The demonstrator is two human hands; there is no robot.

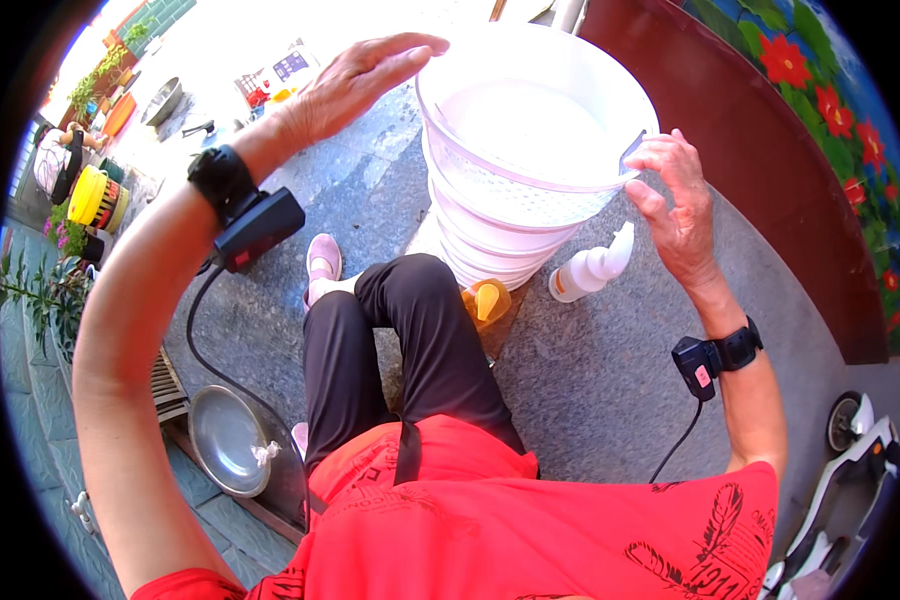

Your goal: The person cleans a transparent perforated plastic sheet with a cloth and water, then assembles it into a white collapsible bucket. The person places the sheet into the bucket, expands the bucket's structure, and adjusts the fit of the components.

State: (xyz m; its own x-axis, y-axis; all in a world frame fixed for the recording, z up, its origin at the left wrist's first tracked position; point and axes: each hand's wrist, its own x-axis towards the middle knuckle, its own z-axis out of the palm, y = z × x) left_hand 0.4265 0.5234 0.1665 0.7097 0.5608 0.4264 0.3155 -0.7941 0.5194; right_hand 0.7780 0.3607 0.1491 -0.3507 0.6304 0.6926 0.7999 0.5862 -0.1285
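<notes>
In front of me stands a tall white plastic basket (515, 190), its upper band perforated and several ring-like ridges below. I cannot tell whether it is one piece or a nested stack. My left hand (370, 80) reaches the rim's left side, fingers stretched out flat, fingertips at the edge. At the right side of the rim, my right hand (678, 200) has curled fingers and thumb closed on the edge, beside a small grey piece. A white bottle (590, 268) with a curved top stands on the ground below my right hand. An orange-yellow plastic item (487, 302) sits at the basket's foot.
A metal basin (228, 442) lies at lower left. Farther left are a yellow bucket (92, 197), potted plants and another person (55, 165). A dark red wall base (740, 150) rises at right, with a white wheeled scooter-like object (850, 460) near the lower right.
</notes>
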